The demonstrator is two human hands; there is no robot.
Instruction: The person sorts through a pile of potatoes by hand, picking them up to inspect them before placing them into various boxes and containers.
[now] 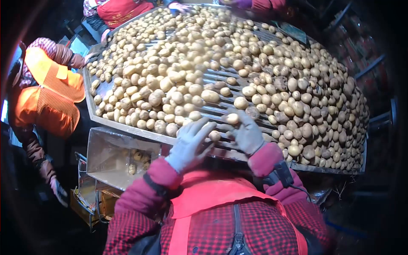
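Both my hands wear pale grey-blue gloves and work at the near edge of a slatted metal sorting table [90, 100] covered in potatoes. My left hand [190, 142] has its thumb and fingers curved around a small potato [214, 135] at the fingertips. Another potato shows partly behind its upper fingers. My right hand [247, 134] holds a yellowish potato [232, 118] between thumb and fingers, just over the slats. A round potato [241, 102] lies on the bars beyond, beside a darker potato [252, 112].
Below the left front edge stands an open box [108, 148] with several potatoes inside. A person in an orange vest [55, 91] stands at the left side. Other people's hands [180, 7] reach in at the far edge. Potatoes are heaped thickly at right [314, 110].
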